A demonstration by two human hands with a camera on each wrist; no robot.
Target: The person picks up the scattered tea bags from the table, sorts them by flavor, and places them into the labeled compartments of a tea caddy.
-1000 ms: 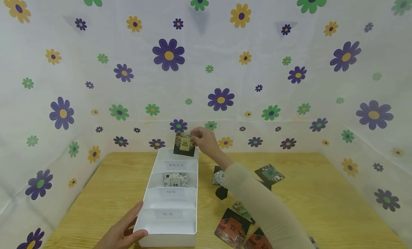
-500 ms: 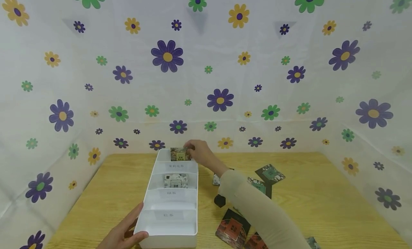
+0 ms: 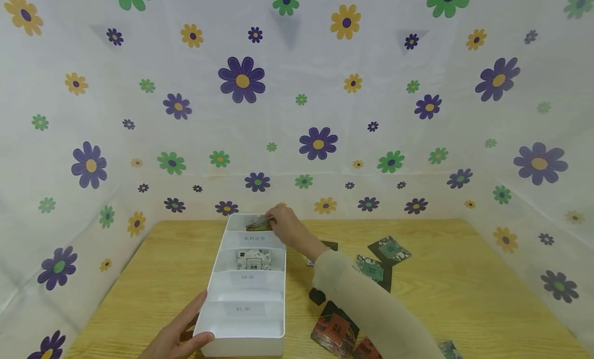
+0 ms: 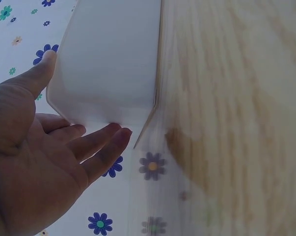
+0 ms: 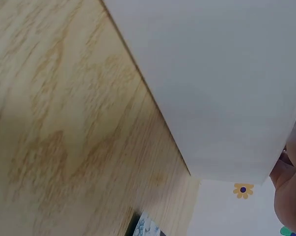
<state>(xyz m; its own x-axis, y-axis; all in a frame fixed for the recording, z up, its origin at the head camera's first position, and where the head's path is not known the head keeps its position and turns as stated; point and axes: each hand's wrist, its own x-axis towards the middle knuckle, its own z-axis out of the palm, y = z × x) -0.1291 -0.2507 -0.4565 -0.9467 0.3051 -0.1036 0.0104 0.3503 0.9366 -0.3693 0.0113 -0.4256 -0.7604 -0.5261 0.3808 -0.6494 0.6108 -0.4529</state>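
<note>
Guess we're filing 1 sachet (image 3: 257,227), right hand (image 3: 286,226) pinching it, left hand (image 3: 177,337) gripping the white box (image 3: 243,347); probably needing a release next.

- Counter (image 3: 501,297): pale yellow wood grain, spreading from eight o'clock through six to four.
- Cloth (image 3: 301,65): white and creased, standing around the counter at nine, twelve and three, printed all over with flowers.
- Purple flower (image 3: 242,80): large, yellow-centred, at eleven.
- Green flower (image 3: 285,0): purple-centred, at twelve, near the top edge of the head view.
- Yellow flower (image 3: 23,14): purple-centred, at ten.
- Purple bloom (image 3: 540,163): yellow-centred, at three, low on the cloth's side.
- Purple daisy (image 3: 89,165): also yellow-centred, facing it from nine.
</note>
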